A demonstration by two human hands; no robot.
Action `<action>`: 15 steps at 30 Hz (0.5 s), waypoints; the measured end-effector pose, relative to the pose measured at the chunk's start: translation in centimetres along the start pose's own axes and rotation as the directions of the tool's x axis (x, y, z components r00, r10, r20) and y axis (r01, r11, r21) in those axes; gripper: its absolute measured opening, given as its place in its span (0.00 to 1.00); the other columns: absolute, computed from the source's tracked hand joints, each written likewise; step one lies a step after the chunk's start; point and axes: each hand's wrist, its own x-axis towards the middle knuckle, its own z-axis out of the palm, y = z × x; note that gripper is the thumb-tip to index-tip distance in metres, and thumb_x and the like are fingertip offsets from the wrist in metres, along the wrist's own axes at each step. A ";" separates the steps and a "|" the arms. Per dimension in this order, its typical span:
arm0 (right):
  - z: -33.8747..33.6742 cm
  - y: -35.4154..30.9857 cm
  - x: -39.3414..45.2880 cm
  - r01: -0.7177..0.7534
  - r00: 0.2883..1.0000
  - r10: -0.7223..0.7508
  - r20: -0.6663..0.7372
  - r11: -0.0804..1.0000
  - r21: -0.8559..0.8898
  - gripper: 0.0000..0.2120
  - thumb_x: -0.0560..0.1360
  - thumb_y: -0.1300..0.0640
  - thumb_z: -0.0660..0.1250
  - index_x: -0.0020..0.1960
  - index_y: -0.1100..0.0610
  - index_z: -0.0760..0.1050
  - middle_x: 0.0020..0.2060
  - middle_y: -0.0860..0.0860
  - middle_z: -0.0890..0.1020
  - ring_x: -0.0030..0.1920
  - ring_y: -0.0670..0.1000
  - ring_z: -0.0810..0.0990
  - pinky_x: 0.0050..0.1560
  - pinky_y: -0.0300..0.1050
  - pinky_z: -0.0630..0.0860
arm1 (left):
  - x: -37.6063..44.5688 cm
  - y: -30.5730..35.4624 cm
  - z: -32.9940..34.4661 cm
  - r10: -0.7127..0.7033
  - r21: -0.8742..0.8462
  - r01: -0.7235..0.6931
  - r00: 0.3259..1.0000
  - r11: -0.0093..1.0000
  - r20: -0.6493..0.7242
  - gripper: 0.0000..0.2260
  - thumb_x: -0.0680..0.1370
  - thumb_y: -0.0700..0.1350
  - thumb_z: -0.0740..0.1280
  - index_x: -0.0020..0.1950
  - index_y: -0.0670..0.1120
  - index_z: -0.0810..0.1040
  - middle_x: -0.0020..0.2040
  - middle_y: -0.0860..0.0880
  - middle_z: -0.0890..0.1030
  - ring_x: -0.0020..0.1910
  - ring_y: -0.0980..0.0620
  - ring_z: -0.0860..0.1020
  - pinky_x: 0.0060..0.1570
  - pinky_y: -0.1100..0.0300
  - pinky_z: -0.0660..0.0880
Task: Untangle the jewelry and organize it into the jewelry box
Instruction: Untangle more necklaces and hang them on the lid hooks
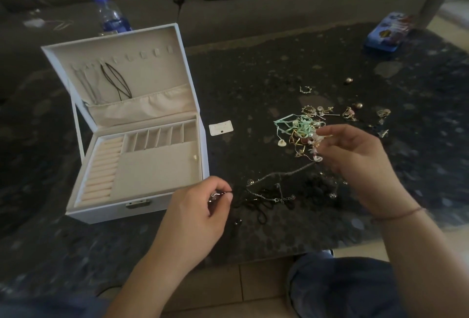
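Observation:
A white jewelry box (pixel 76 190) stands open on the left of the dark table, its beige compartments bare. In its lid (pixel 142 68) hang a black cord and thin chains. My left hand (pixel 195 213) pinches a small silver piece at the end of a black cord (pixel 256 206) beside the box's front corner. My right hand (pixel 355 157) holds up a tangle of gold pieces and mint ribbon (pixel 302 132), from which a silver chain (pixel 276 175) hangs down to the table. Loose earrings and rings (pixel 350 113) lie beyond.
A small white card (pixel 220 127) lies right of the box. A water bottle (pixel 111 14) stands behind the lid. A blue case (pixel 388 34) sits at the far right of the table. A grey sofa runs behind; my knee (pixel 342 287) is below the table edge.

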 end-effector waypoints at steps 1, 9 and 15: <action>-0.1 0.0 0.0 0.036 0.999 -0.039 -0.023 0.994 -0.107 0.11 0.74 0.67 0.69 0.51 0.53 0.80 0.36 0.51 0.82 0.31 0.49 0.74 0.33 0.40 0.71 | -0.1 0.3 -0.3 0.024 0.000 -0.024 1.000 1.000 -0.020 0.04 0.77 0.45 0.70 0.45 0.55 0.79 0.33 0.65 0.76 0.35 0.67 0.77 0.34 0.77 0.69; 0.7 0.7 -0.8 0.326 0.945 -0.208 0.253 0.666 -0.670 0.13 0.72 0.63 0.73 0.52 0.49 0.81 0.41 0.43 0.79 0.41 0.39 0.75 0.41 0.26 0.68 | -0.3 0.4 -3.2 0.132 0.050 -0.125 0.975 0.991 -0.177 0.05 0.76 0.50 0.71 0.40 0.54 0.80 0.31 0.59 0.79 0.30 0.56 0.79 0.27 0.65 0.73; 1.2 1.3 -0.4 0.384 0.921 -0.181 0.345 0.571 -0.726 0.05 0.75 0.56 0.70 0.49 0.49 0.82 0.44 0.45 0.80 0.46 0.47 0.78 0.51 0.48 0.78 | -1.1 -0.9 -7.0 0.088 -0.114 -0.157 0.883 0.981 -0.461 0.02 0.76 0.50 0.65 0.45 0.56 0.78 0.38 0.56 0.79 0.36 0.56 0.77 0.38 0.65 0.73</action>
